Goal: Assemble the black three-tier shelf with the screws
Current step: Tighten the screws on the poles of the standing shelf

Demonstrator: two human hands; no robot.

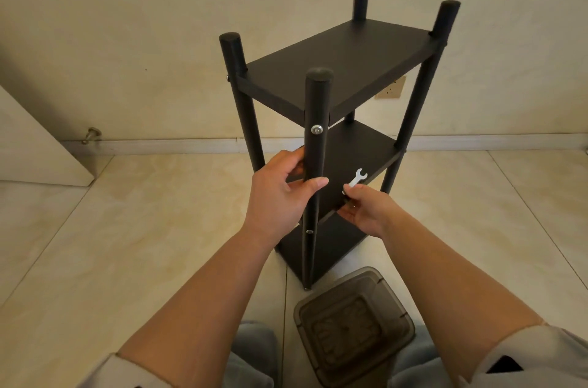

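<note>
Past the stool [354, 327], our left hand [280, 193] grips the stiff, light-looking shelf's [337, 69] front post [313, 165], our right hand [366, 208] pinching a small wrench [358, 177].

Pale rolled-up sleeves [525, 352], bare forearms, light-blue jeans [254, 352].

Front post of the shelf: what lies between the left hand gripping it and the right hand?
In the head view, only the middle shelf board spans between left hand and right hand, which holds a small wrench.

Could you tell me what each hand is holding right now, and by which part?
Left hand grips the shelf's front post mid-height; right hand pinches the small wrench by its lower end.
</note>
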